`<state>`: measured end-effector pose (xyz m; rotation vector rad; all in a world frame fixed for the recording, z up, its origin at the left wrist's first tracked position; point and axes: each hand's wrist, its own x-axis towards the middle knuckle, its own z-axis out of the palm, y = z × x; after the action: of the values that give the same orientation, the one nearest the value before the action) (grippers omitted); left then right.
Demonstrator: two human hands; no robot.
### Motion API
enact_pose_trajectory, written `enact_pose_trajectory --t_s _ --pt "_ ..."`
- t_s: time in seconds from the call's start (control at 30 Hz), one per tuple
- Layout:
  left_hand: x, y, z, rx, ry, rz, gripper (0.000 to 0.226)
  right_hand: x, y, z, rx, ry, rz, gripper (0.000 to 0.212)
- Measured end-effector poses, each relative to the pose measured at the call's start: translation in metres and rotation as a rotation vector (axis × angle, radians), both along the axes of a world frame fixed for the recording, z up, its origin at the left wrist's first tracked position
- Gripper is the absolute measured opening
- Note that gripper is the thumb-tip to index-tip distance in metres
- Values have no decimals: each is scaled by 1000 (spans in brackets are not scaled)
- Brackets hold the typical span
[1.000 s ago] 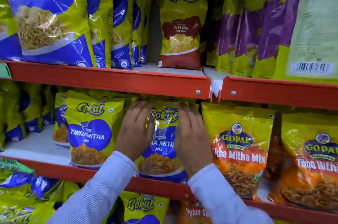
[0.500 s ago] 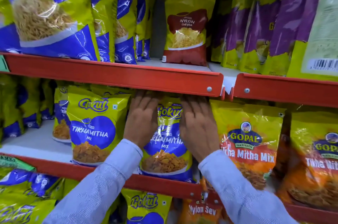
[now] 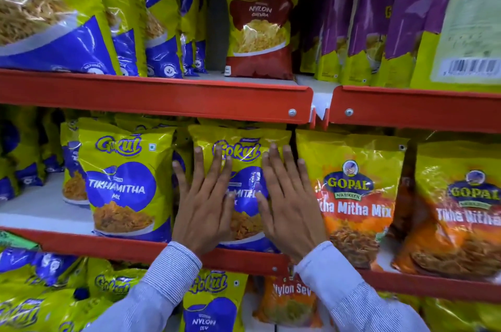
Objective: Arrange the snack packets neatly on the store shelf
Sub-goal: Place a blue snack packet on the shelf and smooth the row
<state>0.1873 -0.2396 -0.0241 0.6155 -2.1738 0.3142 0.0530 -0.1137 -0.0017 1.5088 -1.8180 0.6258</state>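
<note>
A yellow-and-blue Gokul Tikhamitha Mix packet (image 3: 242,152) stands upright at the front of the middle shelf (image 3: 108,243). My left hand (image 3: 202,207) lies flat on its left half, fingers spread and pointing up. My right hand (image 3: 288,204) lies flat on its right half in the same way. Both palms press against the packet's face; neither hand grips it. A matching Gokul packet (image 3: 123,182) stands just to the left. An orange-and-yellow Gopal Tikha Mitha Mix packet (image 3: 355,196) stands just to the right, touching my right hand.
Another Gopal packet (image 3: 461,209) stands at the far right. The upper shelf (image 3: 162,93) holds blue Gokul packets, a red Nylon Chevda packet (image 3: 259,28) and purple packets (image 3: 379,20). Bare white shelf (image 3: 40,209) shows at the left. The lower shelf holds Nylon Sev packets (image 3: 212,304).
Both hands slid from the packet's side edges onto its front face, fingers now flat and lower. The packet stands straighter and its full top edge shows. The view moved closer.
</note>
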Motion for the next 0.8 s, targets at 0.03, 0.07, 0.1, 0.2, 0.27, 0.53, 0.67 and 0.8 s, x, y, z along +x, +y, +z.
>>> enact_pose_trajectory --t_s 0.03,0.07,0.1,0.2,0.27,0.53,0.67,0.8 --pt "-5 12 1 -26 13 -32 62 -4 13 0 -67 -3 -16 63" --pt "-12 24 2 -52 17 -64 62 -10 28 -1 -133 -5 -48 62" --pt "-21 37 2 -75 13 -93 63 -18 41 -4 -188 -3 -94 62" --pt "-55 76 -3 -125 -61 -170 66 -49 76 -18 -231 -26 -248 67" --pt "-76 95 -12 -138 -135 -215 68 -65 91 -31 -175 -47 -291 66" --pt "-109 109 -21 -85 -251 -130 68 -99 107 -41 -9 -100 -263 66" --pt "-111 114 -12 -44 -222 -56 67 -105 112 -35 8 -101 -194 67" --pt "-117 135 -10 -89 -179 -32 67 -124 149 -37 -110 -100 -259 66"
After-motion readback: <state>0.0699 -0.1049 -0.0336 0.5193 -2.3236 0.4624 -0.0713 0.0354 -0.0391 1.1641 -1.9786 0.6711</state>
